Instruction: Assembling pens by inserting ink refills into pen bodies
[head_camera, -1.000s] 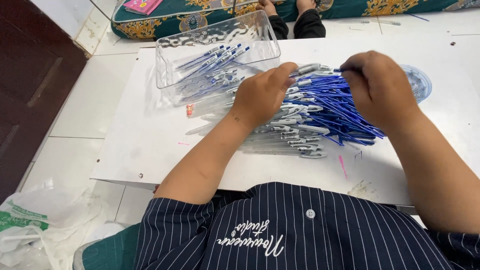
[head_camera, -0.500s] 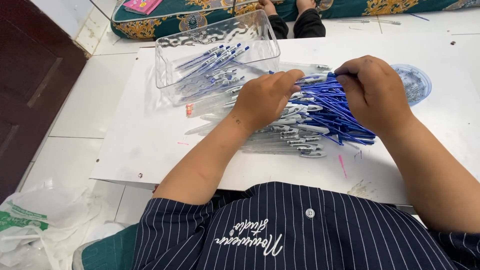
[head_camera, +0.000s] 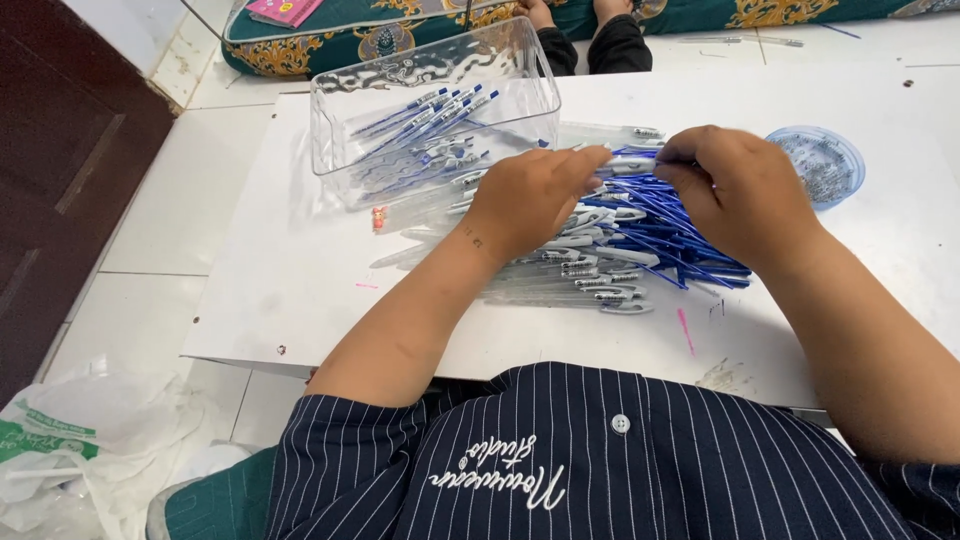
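White floor tiles run under a low white surface (head_camera: 300, 290), and I sit at its near edge in my striped shirt (head_camera: 600, 470). My left hand (head_camera: 530, 200) lies palm down on the near end of a heap of pens (head_camera: 620, 255), fingers loosely curled and pressing the top ones rather than pinching any single one. My right hand (head_camera: 745, 190) is over the blue end of the same heap, fingers bent inward; something slim may be nipped between thumb and forefinger, but my knuckles hide it, so I cannot tell whether it grips or only touches. The heap sits in the middle of the surface, clear barrels with white clips towards me and blue parts fanned to the right. Behind it, touching the far pens, stands a clear plastic tray (head_camera: 340, 120) with more blue pens lying slantwise inside. A small round clear dish (head_camera: 845, 150) of tiny parts sits well to the right. A white plastic bag (head_camera: 70, 440) is on the floor at my left, and a patterned green cushion (head_camera: 400, 25) lies beyond the surface. I judge I am sorting or gathering pens from the heap; next I need to free one pen cleanly without dragging its neighbours
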